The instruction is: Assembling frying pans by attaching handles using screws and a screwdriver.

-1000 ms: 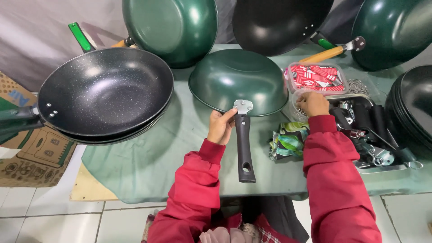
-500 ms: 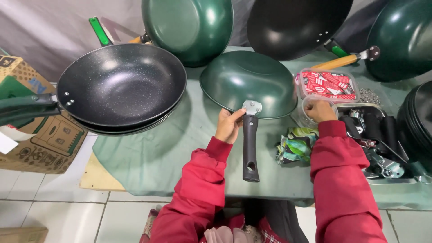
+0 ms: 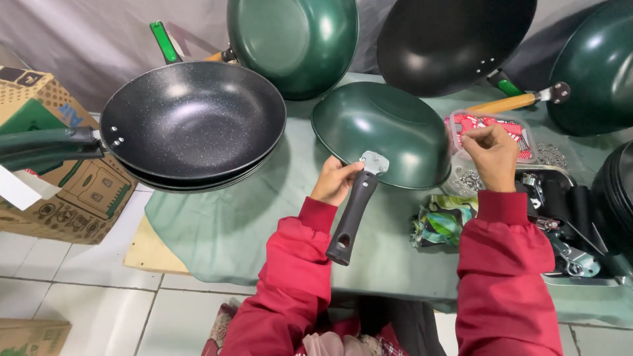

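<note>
A person in red sleeves sits at a green-covered surface (image 3: pixel 264 224), both forearms reaching forward from the bottom of the view. The left hand (image 3: pixel 335 182) is curled, fingers together, around the top of a black handle (image 3: pixel 349 217), holding its metal bracket end against the rim of an upturned green pan (image 3: pixel 382 132) that lies bottom-up near the middle of the surface; the handle's free end points back toward the person. The right hand (image 3: pixel 491 148) is raised over a clear plastic tub (image 3: pixel 488 125) of red-and-white packets, fingers pinched together; whether anything small sits between them cannot be told. Just beside that hand a small container of metal screws (image 3: pixel 469 179) is partly visible, with a crumpled green patterned cloth (image 3: pixel 445 221) nearer the person and a tray of tools (image 3: pixel 573 231) to the right. Counted across the view: two black speckled pans stacked at left (image 3: pixel 191 122), three dark green pans, one upturned and two propped at the back, and one black pan (image 3: pixel 455 39) leaning against the backdrop. A cardboard box (image 3: pixel 46 171) stands on the tiled floor at left.
</note>
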